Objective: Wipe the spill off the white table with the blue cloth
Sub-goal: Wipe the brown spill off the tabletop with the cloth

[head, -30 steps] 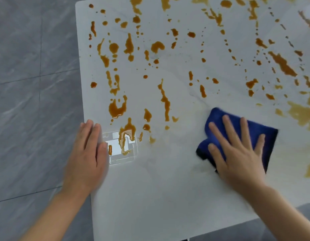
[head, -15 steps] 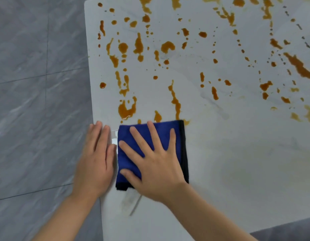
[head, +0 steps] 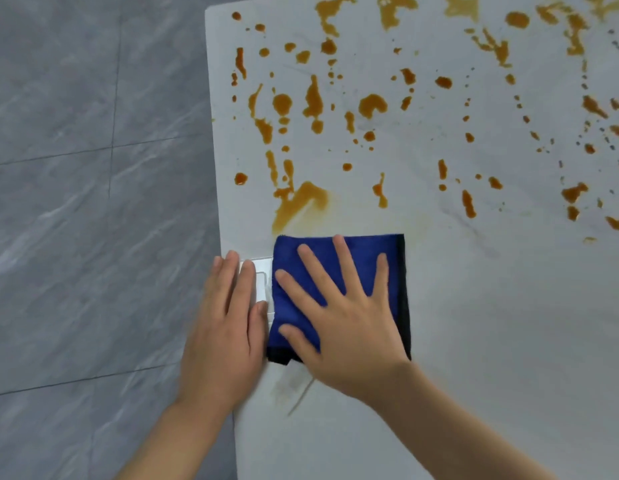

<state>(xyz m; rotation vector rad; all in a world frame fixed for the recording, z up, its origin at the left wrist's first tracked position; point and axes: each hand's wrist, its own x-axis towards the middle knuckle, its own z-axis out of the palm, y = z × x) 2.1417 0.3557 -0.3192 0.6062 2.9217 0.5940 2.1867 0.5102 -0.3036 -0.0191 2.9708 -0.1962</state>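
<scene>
currently the blue cloth (head: pixel 339 268), a folded square of napped fabric with a dark hem along its right and near edges, lies flat on the white table (head: pixel 509 341), a smooth, faintly veined slab, close to its left edge. right hand (head: pixel 346 327) presses on the cloth, fingers straight and spread wide, gripping nothing. left hand (head: pixel 225 323) rests flat at the table's left edge just left of the cloth, fingers straight and together, partly over a clear plastic piece (head: pixel 261 282) whose right side the cloth covers. the spill (head: pixel 313 98), amber glossy blobs and streaks, lies beyond the cloth, with a smeared patch (head: pixel 301 202) just past its far edge. versus 0.5 s ago: cloth and hands hold near the same spot; the blob past the cloth is now smeared thin.
</scene>
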